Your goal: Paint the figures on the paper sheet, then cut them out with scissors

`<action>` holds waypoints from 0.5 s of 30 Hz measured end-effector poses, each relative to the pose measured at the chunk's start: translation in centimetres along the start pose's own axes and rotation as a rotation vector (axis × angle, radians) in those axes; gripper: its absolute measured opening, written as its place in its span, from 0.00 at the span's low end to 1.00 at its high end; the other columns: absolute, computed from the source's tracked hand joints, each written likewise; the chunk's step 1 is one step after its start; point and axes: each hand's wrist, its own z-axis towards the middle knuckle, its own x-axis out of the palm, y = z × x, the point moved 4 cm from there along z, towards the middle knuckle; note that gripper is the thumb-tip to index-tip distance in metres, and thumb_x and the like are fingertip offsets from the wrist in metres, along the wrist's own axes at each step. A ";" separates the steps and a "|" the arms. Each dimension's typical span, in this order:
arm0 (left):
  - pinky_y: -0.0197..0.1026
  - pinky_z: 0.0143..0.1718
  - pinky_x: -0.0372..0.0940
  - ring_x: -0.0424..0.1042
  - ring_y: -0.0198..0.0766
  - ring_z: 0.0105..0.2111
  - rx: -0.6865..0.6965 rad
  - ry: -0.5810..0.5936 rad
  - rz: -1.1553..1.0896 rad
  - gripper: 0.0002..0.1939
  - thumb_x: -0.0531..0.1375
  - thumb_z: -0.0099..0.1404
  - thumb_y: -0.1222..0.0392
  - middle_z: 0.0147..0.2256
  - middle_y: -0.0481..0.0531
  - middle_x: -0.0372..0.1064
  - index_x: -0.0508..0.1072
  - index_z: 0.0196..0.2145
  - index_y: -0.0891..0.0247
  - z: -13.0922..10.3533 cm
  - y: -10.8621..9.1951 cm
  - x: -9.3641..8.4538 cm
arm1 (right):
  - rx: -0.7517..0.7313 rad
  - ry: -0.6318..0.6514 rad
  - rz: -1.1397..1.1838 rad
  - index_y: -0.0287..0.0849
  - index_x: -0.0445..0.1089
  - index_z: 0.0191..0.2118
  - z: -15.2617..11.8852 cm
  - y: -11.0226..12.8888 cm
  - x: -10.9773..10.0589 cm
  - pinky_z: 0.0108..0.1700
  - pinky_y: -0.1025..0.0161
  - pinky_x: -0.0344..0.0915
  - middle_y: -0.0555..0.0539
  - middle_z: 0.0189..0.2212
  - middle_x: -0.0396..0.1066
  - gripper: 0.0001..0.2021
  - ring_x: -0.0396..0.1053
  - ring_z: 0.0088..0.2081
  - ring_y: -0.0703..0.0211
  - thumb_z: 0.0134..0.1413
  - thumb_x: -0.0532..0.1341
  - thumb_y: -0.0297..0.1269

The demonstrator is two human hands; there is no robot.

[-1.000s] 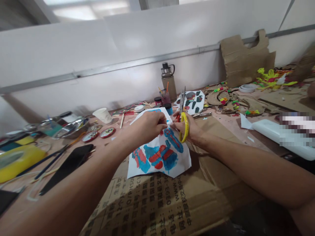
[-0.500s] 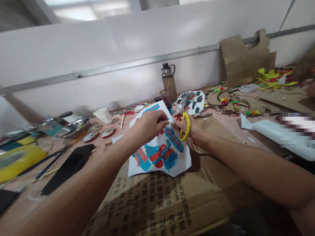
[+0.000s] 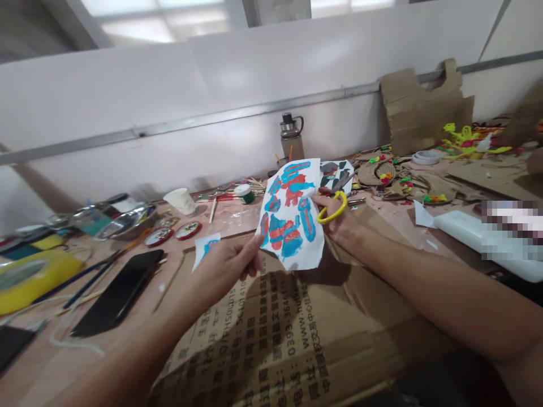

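Observation:
Between my hands is a white paper (image 3: 316, 254) painted with blue and red shapes, held up at a tilt above a brown cardboard sheet (image 3: 348, 339). My left hand (image 3: 235, 263) is closed, pinching the paper's lower left edge between thumb and fingers. At the right edge, my right hand (image 3: 335, 226) touches the paper with its fingertips and keeps hold of scissors (image 3: 343, 204) with yellow handles. The blades point up and away, over another painted paper (image 3: 345, 169). A small cut piece of blue-painted paper (image 3: 201, 249) lies beyond my left wrist.
A black phone (image 3: 119, 294) and a yellow tape roll (image 3: 38, 277) lie left. Toward the wall stand a paper cup (image 3: 180, 202), a small paint jar (image 3: 244, 194) and a bottle (image 3: 292, 141). Cardboard crafts (image 3: 377, 169) sit back right, near a white glue gun-like object (image 3: 470, 232).
My left hand has moved from the paper's upper right edge down to its lower left edge. The paper has turned and risen. The scissors have tilted to the right in my right hand.

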 end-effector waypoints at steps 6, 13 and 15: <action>0.40 0.30 0.69 0.77 0.41 0.30 -0.211 0.257 -0.550 0.29 0.56 0.77 0.33 0.35 0.58 0.82 0.82 0.37 0.61 -0.4 2.8 4.7 | 0.052 -0.045 0.164 0.46 0.71 0.29 -0.3 0.5 0.1 0.32 0.57 0.76 0.50 0.25 0.77 0.15 0.74 0.27 0.55 0.37 0.76 0.39; 0.44 0.54 0.76 0.82 0.48 0.53 0.061 0.037 -1.342 0.14 0.71 0.67 0.58 0.54 0.59 0.84 0.83 0.49 0.63 -0.1 0.4 4.7 | 0.009 -0.077 0.249 0.46 0.72 0.29 0.1 0.4 0.3 0.35 0.59 0.79 0.52 0.26 0.79 0.11 0.78 0.29 0.56 0.41 0.74 0.37; 0.46 0.58 0.76 0.82 0.50 0.55 0.091 -0.022 -1.412 0.17 0.71 0.65 0.57 0.51 0.57 0.85 0.83 0.51 0.62 0.1 0.2 4.1 | -0.014 -0.075 0.238 0.46 0.71 0.30 0.1 0.5 0.4 0.35 0.60 0.78 0.52 0.27 0.80 0.12 0.78 0.29 0.56 0.41 0.74 0.36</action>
